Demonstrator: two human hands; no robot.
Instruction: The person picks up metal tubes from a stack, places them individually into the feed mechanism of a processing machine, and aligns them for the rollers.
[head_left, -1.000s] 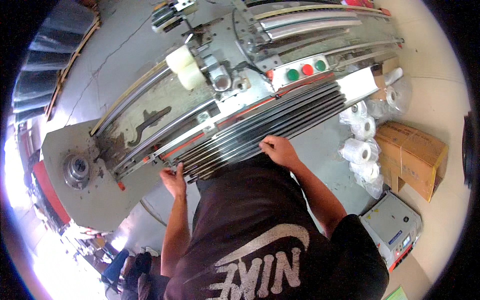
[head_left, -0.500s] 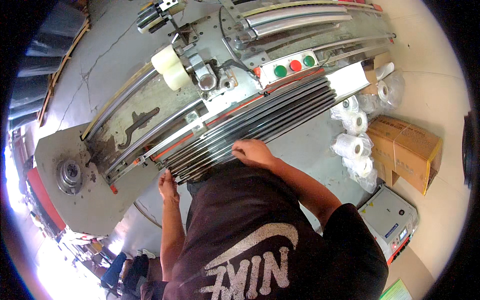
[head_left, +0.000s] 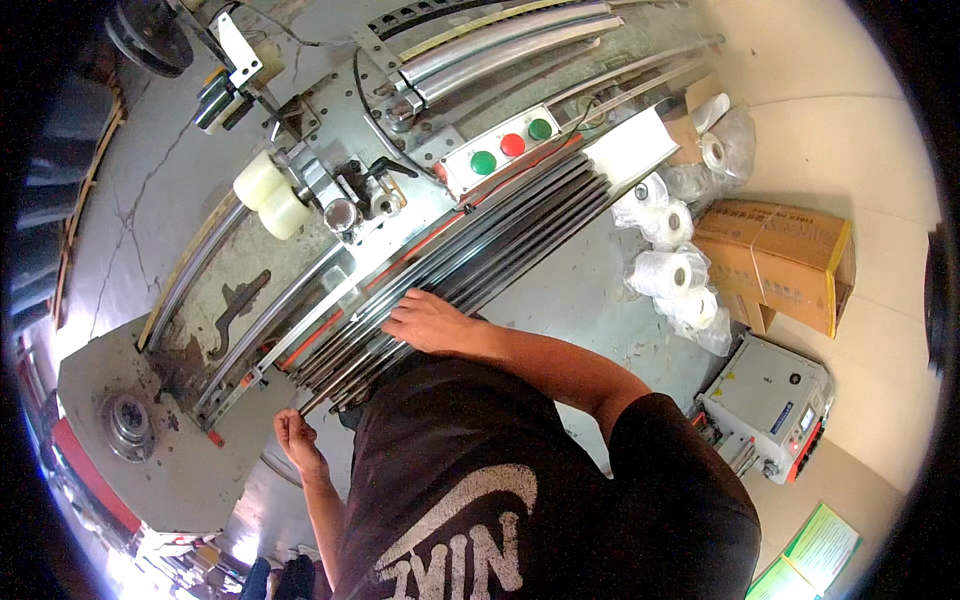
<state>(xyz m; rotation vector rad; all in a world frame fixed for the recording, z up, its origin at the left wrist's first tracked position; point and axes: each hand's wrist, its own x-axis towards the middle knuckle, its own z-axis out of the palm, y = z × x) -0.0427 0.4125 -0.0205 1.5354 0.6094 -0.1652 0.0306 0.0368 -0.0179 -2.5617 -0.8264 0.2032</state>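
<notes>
A row of long dark metal rods [head_left: 500, 255] lies side by side along the near edge of the machine, in front of my body. My left hand [head_left: 298, 440] is closed, its fingertips pinching the left end of the nearest rod. Further right, my right hand [head_left: 430, 322] rests over the rods with bent fingers gripping about the middle of one; its fingertips are partly hidden. The rods' right ends lie by a white tray-like surface [head_left: 635, 145].
Beyond the rods stands the machine with white rollers [head_left: 270, 195] and a button box [head_left: 500, 150] with green and red buttons. Bagged white rolls [head_left: 665, 272], a cardboard carton [head_left: 770, 250] and a grey device [head_left: 765, 395] are on the right. A round fitting [head_left: 130, 428] sits at the machine's left end.
The view has shifted, so the machine sits further left. My left hand has come nearer my body and down from the rod ends. My right hand stays on the rods.
</notes>
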